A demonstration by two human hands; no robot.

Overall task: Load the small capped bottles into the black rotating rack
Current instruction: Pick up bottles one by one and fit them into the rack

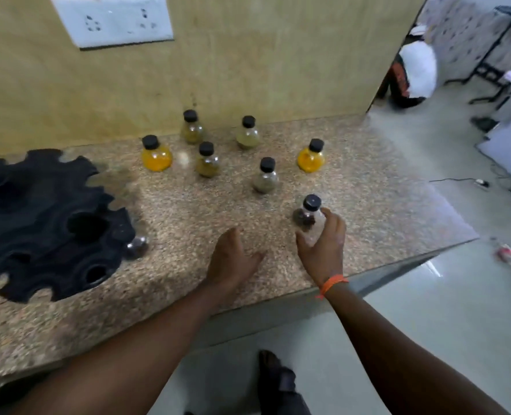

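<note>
The black rotating rack point(47, 223) lies at the left of the speckled counter point(368, 205), with round holes facing up. One dark bottle point(136, 246) sits in a slot at its right rim. Several small black-capped bottles stand behind: two with orange filling point(155, 155) point(311, 157), the others greenish or grey point(208, 161) point(264, 176). My right hand point(323, 247) grips a bottle with dark contents point(308, 214) near the counter's front right. My left hand point(232, 259) rests flat on the counter, fingers apart, holding nothing.
A wooden back panel point(248, 55) with a white socket plate point(113, 19) rises behind the bottles. The counter's front edge runs diagonally below my wrists, and its right end drops to a tiled floor. A person in white point(417, 70) sits far right.
</note>
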